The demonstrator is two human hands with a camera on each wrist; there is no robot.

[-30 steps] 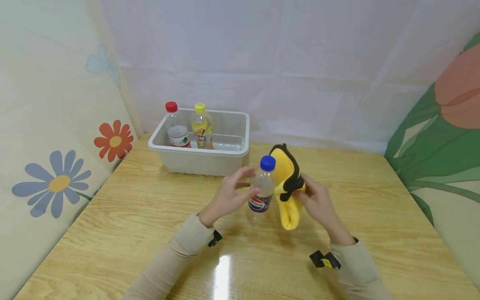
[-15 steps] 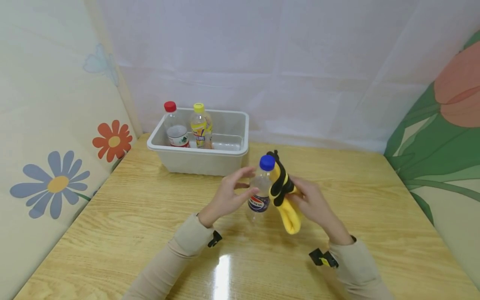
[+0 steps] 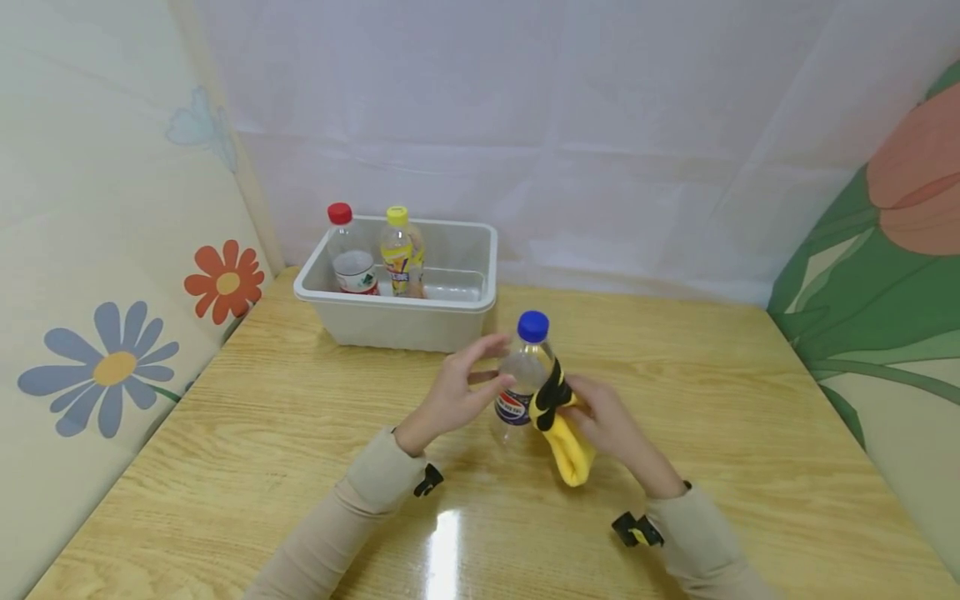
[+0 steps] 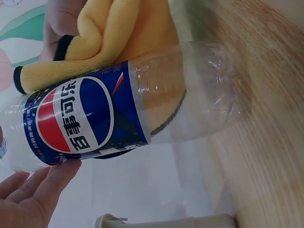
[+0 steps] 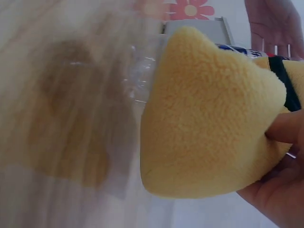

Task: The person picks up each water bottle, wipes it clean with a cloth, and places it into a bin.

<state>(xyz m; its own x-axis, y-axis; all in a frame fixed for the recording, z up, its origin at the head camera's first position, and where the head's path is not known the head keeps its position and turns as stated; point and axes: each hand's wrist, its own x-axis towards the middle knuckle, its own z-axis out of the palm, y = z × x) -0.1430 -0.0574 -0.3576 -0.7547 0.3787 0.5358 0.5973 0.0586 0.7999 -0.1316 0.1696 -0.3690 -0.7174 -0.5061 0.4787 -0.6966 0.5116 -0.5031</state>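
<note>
A clear plastic bottle [image 3: 527, 367] with a blue cap and a blue cola label [image 4: 85, 116] stands upright in front of me. My left hand [image 3: 459, 390] holds its upper part from the left between thumb and fingers. From the right, my right hand [image 3: 611, 421] grips a bunched yellow cloth [image 3: 567, 450] with black edging. The cloth lies against the bottle's side, and in the left wrist view it shows through the clear plastic. Folds of the cloth [image 5: 209, 118] hang below my right fingers in the right wrist view.
Behind and left of the bottle stands a grey plastic bin [image 3: 405, 323]. Inside it are a red-capped bottle [image 3: 352, 262] and a yellow-capped bottle [image 3: 399, 258], with another bottle partly hidden behind. Printed curtains border the wooden table [image 3: 712, 375].
My right hand has moved left and slightly toward me, bringing the cloth from beside the bottle onto its side and lower down. My left hand and the bottle stay nearly still.
</note>
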